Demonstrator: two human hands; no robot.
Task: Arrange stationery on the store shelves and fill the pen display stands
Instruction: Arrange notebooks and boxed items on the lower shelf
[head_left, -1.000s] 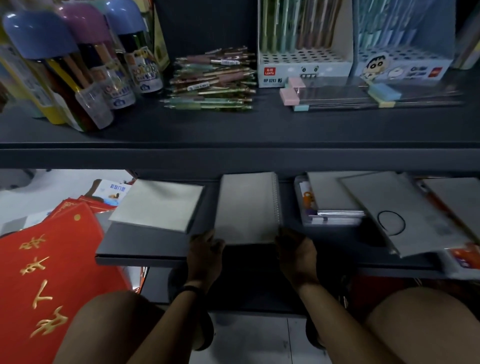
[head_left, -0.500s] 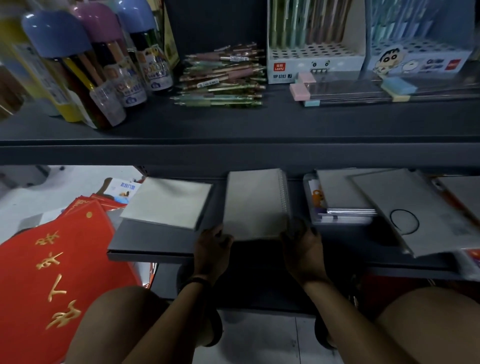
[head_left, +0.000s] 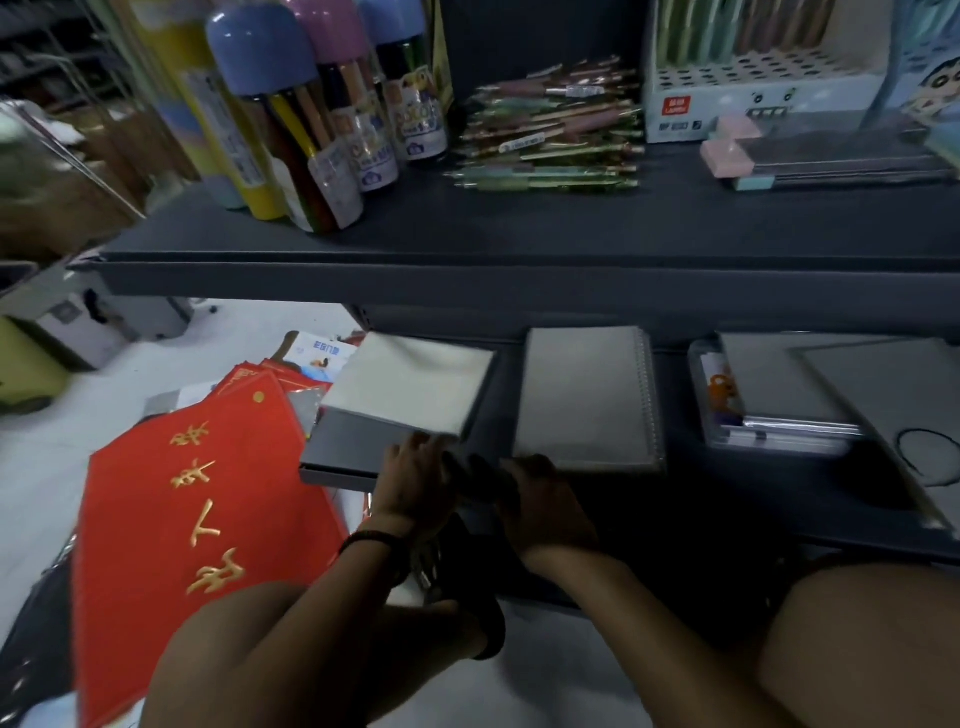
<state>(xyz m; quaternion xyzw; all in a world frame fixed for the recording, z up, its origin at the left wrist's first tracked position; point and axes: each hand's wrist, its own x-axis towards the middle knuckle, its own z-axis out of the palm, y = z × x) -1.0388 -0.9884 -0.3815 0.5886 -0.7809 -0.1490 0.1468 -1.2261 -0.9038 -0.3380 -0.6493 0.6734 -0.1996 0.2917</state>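
A grey spiral notebook lies flat on the lower shelf. Left of it sits a white pad on a grey box. My left hand and my right hand are close together at the shelf's front edge, in the gap between pad and notebook. Left fingertips reach the pad's near right corner; right fingertips are by the notebook's near left corner. The fingers are in deep shadow, so their grip is unclear. A loose pile of pens and a white pen display stand sit on the upper shelf.
Tall tubes of coloured pencils stand at the upper shelf's left. Pastel erasers lie by flat packs on the right. More notebooks fill the lower shelf's right. Red banners with gold characters lie on the floor to the left. My knees frame the bottom.
Both hands have left the spiral notebook's near edge and moved left, coming together between pad and notebook. The view has swung left and closer. The notebook stays flat on the shelf.
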